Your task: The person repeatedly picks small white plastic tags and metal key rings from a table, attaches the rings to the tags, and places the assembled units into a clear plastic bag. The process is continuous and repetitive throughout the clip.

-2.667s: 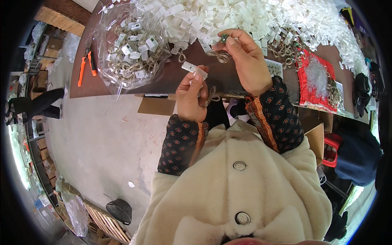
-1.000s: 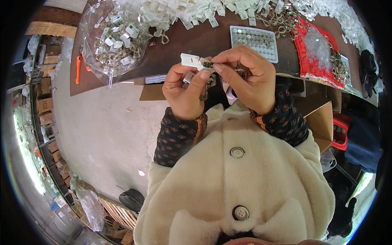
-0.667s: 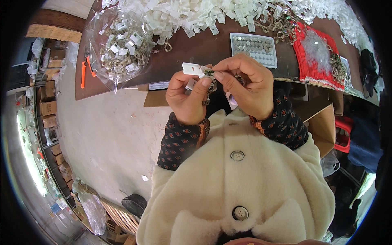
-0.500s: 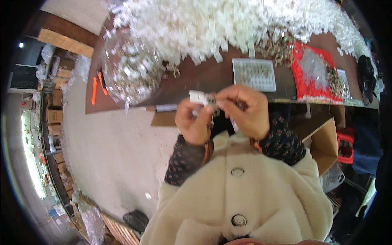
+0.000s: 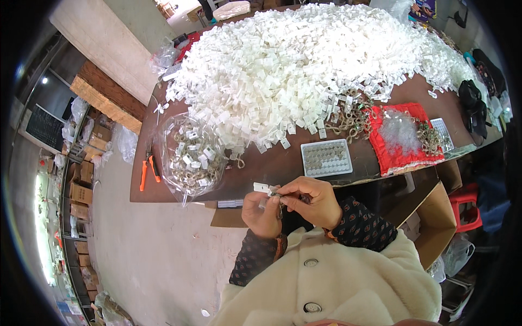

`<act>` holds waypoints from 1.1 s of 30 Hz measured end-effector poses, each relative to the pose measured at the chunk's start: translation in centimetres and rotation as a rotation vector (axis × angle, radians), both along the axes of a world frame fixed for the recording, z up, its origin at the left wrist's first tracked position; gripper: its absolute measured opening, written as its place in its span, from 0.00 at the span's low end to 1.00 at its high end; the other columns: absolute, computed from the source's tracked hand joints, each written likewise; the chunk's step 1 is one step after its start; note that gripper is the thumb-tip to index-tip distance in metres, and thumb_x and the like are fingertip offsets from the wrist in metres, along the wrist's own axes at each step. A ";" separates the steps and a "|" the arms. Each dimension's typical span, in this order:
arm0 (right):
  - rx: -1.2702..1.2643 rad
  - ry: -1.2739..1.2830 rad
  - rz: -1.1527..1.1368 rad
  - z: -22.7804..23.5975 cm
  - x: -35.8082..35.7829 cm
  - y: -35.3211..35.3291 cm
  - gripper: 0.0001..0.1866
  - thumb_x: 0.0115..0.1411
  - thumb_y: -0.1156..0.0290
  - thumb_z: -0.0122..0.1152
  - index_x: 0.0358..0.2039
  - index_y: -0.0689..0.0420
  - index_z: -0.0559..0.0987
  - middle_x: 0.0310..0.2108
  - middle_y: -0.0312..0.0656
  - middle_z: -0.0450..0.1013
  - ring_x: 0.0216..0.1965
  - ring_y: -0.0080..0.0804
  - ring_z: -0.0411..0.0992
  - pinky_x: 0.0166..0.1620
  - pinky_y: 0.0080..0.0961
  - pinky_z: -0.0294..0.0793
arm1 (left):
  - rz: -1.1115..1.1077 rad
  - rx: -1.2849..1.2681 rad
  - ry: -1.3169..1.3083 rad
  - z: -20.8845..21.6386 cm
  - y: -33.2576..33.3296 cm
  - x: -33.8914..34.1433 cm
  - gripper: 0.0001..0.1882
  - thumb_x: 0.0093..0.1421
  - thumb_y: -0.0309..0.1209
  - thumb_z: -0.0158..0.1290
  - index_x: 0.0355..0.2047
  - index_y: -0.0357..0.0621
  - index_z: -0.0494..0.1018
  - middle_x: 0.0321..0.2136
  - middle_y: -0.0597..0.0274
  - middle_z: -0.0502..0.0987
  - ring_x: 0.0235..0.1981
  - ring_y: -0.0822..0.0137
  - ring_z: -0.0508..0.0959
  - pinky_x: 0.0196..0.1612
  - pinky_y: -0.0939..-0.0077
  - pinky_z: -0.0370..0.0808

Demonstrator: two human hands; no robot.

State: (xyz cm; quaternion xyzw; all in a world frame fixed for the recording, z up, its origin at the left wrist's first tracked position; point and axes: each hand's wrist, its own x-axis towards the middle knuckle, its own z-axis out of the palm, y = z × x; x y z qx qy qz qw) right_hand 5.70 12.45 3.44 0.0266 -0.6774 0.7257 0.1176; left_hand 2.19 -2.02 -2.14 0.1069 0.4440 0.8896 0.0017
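My left hand (image 5: 261, 218) is closed on a small white rectangular plastic piece (image 5: 262, 188), which sticks up from between thumb and finger. My right hand (image 5: 316, 202) meets it from the other side, thumb and forefinger pinched at the piece's inner end, where a thin brownish braided cord or chain (image 5: 280, 211) shows and hangs below. What exactly the right fingertips grip is partly hidden. Both hands are in front of the table's near edge. Just beyond them lies a white tray (image 5: 327, 171) with rows of small round silvery pieces.
A great heap of white plastic pieces (image 5: 304, 70) covers the brown table (image 5: 255, 168). A clear bag (image 5: 191, 157) of corded white pieces and orange-handled pliers (image 5: 149, 168) lie left. Brownish cords (image 5: 350, 120) and a red cloth (image 5: 383, 149) with clear bits lie right. An open carton (image 5: 429, 212) stands below.
The view has tilted up, so more of the table and heap shows and the hands sit lower in the picture. Both hands still hold the white piece together; its tilt has changed slightly.
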 end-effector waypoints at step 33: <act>0.027 -0.221 -0.072 -2.8 0.7 2.0 0.11 0.56 0.81 0.69 0.29 0.58 0.72 0.30 0.32 0.75 0.31 0.11 0.69 0.32 0.13 0.70 | -0.185 0.073 -0.365 -1.5 3.2 0.6 0.07 0.67 0.33 0.53 0.42 0.45 0.70 0.39 0.54 0.80 0.18 0.80 0.67 0.19 0.88 0.62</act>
